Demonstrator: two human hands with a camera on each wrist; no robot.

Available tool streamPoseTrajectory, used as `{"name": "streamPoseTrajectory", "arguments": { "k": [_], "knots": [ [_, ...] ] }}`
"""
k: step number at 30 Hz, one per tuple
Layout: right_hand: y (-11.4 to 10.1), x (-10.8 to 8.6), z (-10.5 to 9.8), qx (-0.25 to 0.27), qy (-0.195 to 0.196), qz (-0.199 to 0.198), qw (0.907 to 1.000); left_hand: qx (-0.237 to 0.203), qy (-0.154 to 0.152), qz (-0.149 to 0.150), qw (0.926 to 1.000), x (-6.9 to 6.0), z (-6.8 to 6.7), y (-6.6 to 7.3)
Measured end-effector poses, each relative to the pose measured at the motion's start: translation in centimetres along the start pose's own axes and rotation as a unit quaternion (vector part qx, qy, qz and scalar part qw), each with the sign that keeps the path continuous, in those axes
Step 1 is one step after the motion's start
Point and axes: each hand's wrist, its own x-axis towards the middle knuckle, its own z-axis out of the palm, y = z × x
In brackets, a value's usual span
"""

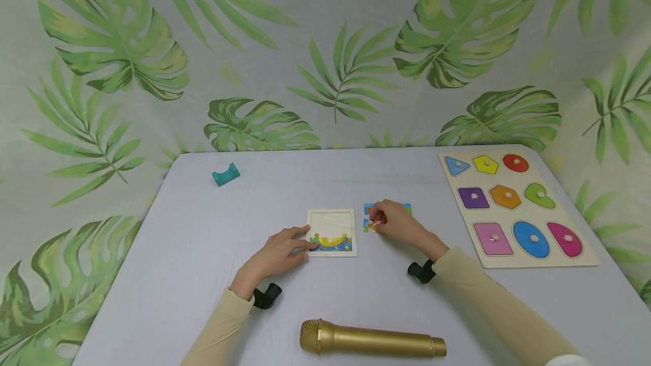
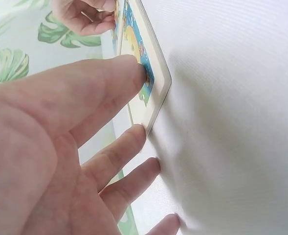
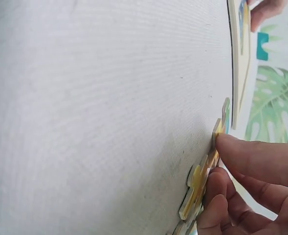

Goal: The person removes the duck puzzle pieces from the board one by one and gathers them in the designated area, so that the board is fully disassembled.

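Note:
A square wooden puzzle tray (image 1: pixel 355 225) lies mid-table, its bottom strip filled with blue and yellow jigsaw pieces (image 1: pixel 333 245). My left hand (image 1: pixel 277 253) steadies it from the left: the thumb rests over its lower left corner, and a fingertip touches the frame's edge. The other fingers are spread on the cloth. Just right of the tray, my right hand (image 1: pixel 398 223) pinches a puzzle piece (image 3: pixel 217 128) between thumb and fingers, low over the table. Loose pieces (image 1: pixel 408 208) lie beneath and around that hand, which partly hides them.
A gold microphone (image 1: pixel 381 340) lies at the near edge. On the right rests a knob board (image 1: pixel 483 213) with several coloured shapes. A teal curved block (image 1: pixel 226 175) sits at the far left. Leaf-printed cloth (image 1: pixel 335 72) hangs behind the table.

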Motion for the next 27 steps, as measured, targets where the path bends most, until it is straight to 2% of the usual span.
{"name": "streamPoseTrajectory", "arguments": {
  "k": [11,15,19,27],
  "knots": [
    [-0.4,-0.2,0.4,-0.03,0.024,-0.013,0.9992,-0.001,0.015,0.0,0.9999,0.1,0.3,0.4],
    [-1.6,-0.2,0.5,-0.064,0.029,0.005,0.9975,0.012,0.02,0.024,0.9995,0.4,0.4,0.9],
    [-2.3,-0.2,0.5,-0.076,0.02,0.022,0.9967,0.022,0.011,0.045,0.9987,0.9,0.6,1.4],
    [-1.6,-0.2,0.8,-0.089,0.004,0.003,0.9961,0.036,-0.002,0.076,0.9965,1.2,1.1,1.9]
  ]
}}
